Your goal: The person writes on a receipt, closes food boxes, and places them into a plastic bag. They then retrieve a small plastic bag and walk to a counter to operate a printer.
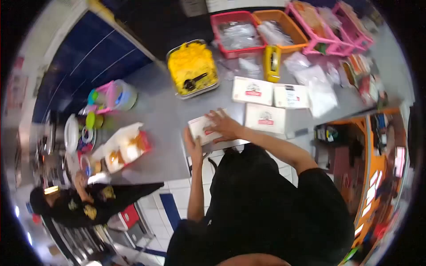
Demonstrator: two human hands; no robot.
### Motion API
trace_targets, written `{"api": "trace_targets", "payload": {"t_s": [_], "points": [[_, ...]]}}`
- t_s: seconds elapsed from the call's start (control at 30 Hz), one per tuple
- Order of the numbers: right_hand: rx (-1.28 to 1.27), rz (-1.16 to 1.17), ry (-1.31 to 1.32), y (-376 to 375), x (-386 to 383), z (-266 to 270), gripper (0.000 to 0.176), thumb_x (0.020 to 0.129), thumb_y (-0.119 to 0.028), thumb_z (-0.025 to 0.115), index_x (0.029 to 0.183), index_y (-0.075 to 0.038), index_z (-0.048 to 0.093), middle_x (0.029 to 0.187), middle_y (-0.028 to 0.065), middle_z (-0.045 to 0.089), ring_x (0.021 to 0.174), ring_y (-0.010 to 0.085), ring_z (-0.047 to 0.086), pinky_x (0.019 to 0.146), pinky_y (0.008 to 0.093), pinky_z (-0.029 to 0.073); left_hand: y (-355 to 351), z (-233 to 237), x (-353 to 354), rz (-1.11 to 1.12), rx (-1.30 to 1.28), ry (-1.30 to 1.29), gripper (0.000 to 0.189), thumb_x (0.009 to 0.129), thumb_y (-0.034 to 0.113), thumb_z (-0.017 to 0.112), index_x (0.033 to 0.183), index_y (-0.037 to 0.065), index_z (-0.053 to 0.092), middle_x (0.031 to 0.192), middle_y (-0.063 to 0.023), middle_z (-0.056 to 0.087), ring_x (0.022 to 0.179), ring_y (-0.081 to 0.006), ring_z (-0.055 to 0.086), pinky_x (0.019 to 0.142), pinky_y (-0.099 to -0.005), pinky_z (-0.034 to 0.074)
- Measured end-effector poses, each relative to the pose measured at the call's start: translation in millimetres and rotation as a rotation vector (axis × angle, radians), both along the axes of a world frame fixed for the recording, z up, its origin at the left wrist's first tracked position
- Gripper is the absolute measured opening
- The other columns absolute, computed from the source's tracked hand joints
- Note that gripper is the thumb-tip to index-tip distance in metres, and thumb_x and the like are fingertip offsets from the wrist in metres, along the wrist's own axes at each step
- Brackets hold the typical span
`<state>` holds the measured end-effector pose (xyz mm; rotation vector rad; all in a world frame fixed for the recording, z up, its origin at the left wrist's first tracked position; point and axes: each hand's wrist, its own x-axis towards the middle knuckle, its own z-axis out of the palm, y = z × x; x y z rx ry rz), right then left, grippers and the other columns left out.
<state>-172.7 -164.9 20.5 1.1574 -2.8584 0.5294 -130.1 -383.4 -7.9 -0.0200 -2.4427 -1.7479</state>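
Observation:
A small white box (201,126) with red print lies at the front edge of the metal table (164,106). My left hand (192,144) rests along the box's left side, its fingers partly visible. Spread over the top and right side of the same box are the fingers of my right hand (225,126). To the right lie three similar closed boxes: one at the back (253,90), one beside it (291,96) and one nearer (265,118).
Behind stands a metal tray (191,66) of yellow food with a black utensil. Red (237,33) and orange (282,30) baskets line the back, near a yellow tool (272,64). At left, a co-worker (84,201) stands by an open box (122,150) of food.

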Motion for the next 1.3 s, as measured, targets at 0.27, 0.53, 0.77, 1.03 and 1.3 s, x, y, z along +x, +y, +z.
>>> {"api": "trace_targets", "payload": {"t_s": [0.27, 0.53, 0.77, 1.03, 1.3], "points": [[-0.027, 0.071, 0.052, 8.3, 1.4, -18.7, 0.068, 0.091, -0.066, 0.049, 0.149, -0.032, 0.042, 0.165, 0.0157, 0.011, 0.150, 0.0465, 0.008, 0.118, 0.0658, 0.005, 37.3, -33.2, -1.8, 0.307, -0.309, 0.190, 0.048, 0.101, 0.022, 0.041, 0.137, -0.009, 0.049, 0.135, -0.0318, 0.053, 0.124, -0.0468, 0.052, 0.106, -0.0477, 0.041], [-0.898, 0.038, -0.577, 0.8, -1.9, -42.5, 0.058, 0.087, -0.048, 0.063, 0.142, -0.038, 0.048, 0.163, 0.0143, 0.020, 0.148, 0.0467, 0.016, 0.114, 0.0693, 0.017, 176.9, 87.9, -66.7, 0.094, -0.031, 0.090, 0.025, 0.093, 0.004, 0.055, 0.116, -0.004, 0.060, 0.110, -0.0188, 0.067, 0.101, -0.0288, 0.065, 0.091, -0.0378, 0.052], [-0.335, -0.029, 0.053, 14.5, 10.6, -33.2, 0.055, 0.086, -0.045, 0.063, 0.139, -0.042, 0.050, 0.164, 0.0104, 0.018, 0.149, 0.0461, 0.015, 0.112, 0.0757, 0.013, 361.6, 51.3, -174.8, -0.363, -0.158, -0.295, 0.024, 0.093, 0.020, 0.068, 0.101, -0.002, 0.073, 0.088, -0.0110, 0.073, 0.083, -0.0158, 0.067, 0.078, -0.0290, 0.051], [-0.349, -0.026, -0.029, 9.9, 9.2, -42.1, 0.061, 0.090, -0.049, 0.056, 0.146, -0.028, 0.045, 0.162, 0.0154, 0.021, 0.148, 0.0449, 0.018, 0.116, 0.0676, 0.012, 388.2, 44.1, -179.9, -0.306, 0.008, -0.598, 0.021, 0.091, 0.021, 0.071, 0.088, 0.001, 0.076, 0.075, -0.0012, 0.070, 0.070, -0.0090, 0.059, 0.070, -0.0250, 0.046], [-0.416, 0.032, -0.041, 5.9, 9.4, -41.5, 0.057, 0.077, -0.033, 0.072, 0.133, -0.030, 0.060, 0.161, 0.0166, 0.023, 0.149, 0.0429, 0.016, 0.119, 0.0659, 0.006, 376.8, 77.5, -125.3, -0.182, 0.058, -0.620, 0.022, 0.087, 0.025, 0.073, 0.073, 0.008, 0.072, 0.068, 0.0068, 0.061, 0.061, -0.0039, 0.044, 0.059, -0.0233, 0.033]]}}
